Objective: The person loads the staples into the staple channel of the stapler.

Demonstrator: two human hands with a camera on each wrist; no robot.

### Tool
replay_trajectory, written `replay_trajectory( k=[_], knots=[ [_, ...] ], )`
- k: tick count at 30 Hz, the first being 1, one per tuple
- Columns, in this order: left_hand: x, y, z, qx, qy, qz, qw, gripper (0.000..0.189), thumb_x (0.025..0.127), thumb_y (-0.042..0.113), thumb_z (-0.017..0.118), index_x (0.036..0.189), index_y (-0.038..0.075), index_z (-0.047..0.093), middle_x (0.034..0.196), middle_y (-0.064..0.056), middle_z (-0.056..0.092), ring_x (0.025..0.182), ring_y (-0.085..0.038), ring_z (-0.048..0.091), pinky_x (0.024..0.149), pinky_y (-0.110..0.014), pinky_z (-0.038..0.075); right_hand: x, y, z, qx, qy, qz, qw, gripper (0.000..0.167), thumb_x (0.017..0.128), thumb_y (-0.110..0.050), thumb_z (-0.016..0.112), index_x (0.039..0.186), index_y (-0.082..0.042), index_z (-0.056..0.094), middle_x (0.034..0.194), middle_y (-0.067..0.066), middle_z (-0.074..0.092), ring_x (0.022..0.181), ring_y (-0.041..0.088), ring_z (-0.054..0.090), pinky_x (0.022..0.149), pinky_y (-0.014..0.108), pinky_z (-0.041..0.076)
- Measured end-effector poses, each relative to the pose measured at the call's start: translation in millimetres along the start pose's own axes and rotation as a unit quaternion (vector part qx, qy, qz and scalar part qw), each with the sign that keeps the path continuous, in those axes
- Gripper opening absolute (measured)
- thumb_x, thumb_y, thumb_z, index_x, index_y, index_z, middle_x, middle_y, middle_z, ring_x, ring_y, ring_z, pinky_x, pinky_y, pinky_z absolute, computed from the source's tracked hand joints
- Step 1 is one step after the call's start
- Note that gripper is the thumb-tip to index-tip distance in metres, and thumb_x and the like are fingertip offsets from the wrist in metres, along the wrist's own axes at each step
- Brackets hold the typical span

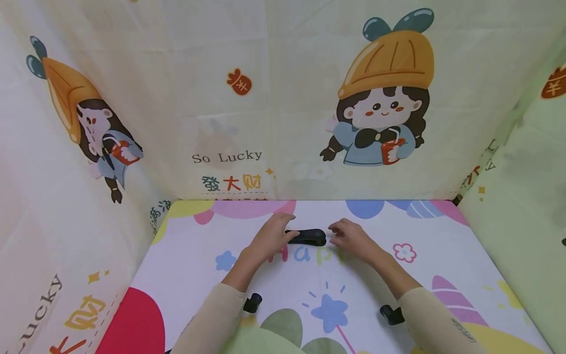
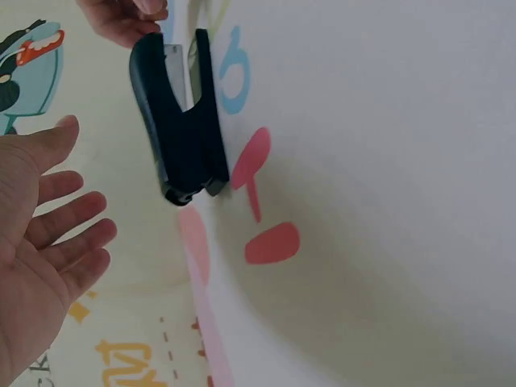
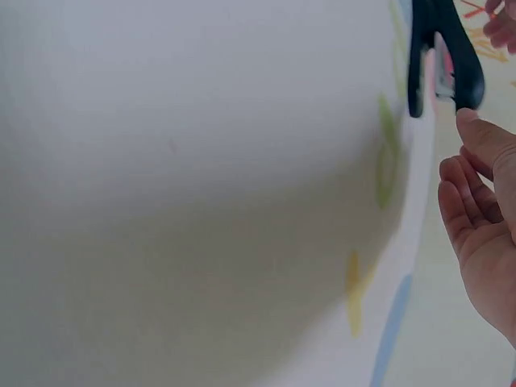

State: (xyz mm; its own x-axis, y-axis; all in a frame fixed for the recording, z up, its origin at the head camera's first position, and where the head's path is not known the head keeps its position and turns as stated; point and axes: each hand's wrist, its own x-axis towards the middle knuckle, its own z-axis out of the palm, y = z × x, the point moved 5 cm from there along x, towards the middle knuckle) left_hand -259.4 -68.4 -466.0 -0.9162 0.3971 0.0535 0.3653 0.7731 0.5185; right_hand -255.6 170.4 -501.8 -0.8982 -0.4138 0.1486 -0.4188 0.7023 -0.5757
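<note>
A black stapler (image 1: 311, 237) lies on the patterned table, its length running left to right between the two hands. In the left wrist view the stapler (image 2: 179, 133) shows its arms spread at one end, with a pale metal strip between them. My left hand (image 1: 272, 237) is at the stapler's left end, the thumb overlapping that end in the head view. Its fingers are extended and hold nothing. Off the right end, my right hand (image 1: 353, 239) has loosely bent fingers. In the right wrist view, the right hand (image 3: 488, 214) has its thumb tip right at the stapler's end.
The table (image 1: 190, 275) has a white cover printed with letters, a star and coloured shapes. Cream curtains (image 1: 292, 98) with cartoon figures enclose it at the back and sides. Small black devices (image 1: 253, 303) sit at both wrists.
</note>
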Motion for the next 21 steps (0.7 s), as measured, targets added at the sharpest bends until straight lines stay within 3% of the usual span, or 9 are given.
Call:
replay_trajectory(
  k=[5,10,21],
  knots=[
    [-6.3,-2.8,-15.5,0.010,0.025,0.011,0.9996,0.059,0.096,0.031,0.075,0.145,0.006,0.057,0.151,-0.015,0.052,0.142,-0.032,0.048,0.115,-0.048,0.046,-6.1,-2.8,-20.1,-0.013,0.019,0.001,0.9997,0.032,0.093,-0.012,0.077,0.121,0.001,0.069,0.109,0.015,0.067,0.098,0.028,0.068,0.087,0.046,0.060],
    [-14.4,-11.0,-29.3,0.040,0.045,0.004,0.9982,0.065,0.097,0.035,0.073,0.152,0.012,0.049,0.160,-0.013,0.041,0.149,-0.032,0.039,0.114,-0.050,0.047,-11.6,-6.2,-41.8,-0.044,0.054,-0.003,0.9975,0.034,0.095,-0.014,0.076,0.124,0.002,0.068,0.117,0.017,0.065,0.106,0.034,0.066,0.090,0.051,0.058],
    [-35.1,-32.3,-43.1,0.081,0.060,-0.014,0.9948,0.077,0.097,0.044,0.070,0.159,0.012,0.039,0.165,-0.015,0.035,0.154,-0.035,0.032,0.121,-0.054,0.037,-33.5,-5.9,-73.8,-0.129,0.112,-0.003,0.9853,0.045,0.095,-0.016,0.076,0.133,0.003,0.062,0.129,0.022,0.061,0.122,0.041,0.058,0.104,0.058,0.050]
  ],
)
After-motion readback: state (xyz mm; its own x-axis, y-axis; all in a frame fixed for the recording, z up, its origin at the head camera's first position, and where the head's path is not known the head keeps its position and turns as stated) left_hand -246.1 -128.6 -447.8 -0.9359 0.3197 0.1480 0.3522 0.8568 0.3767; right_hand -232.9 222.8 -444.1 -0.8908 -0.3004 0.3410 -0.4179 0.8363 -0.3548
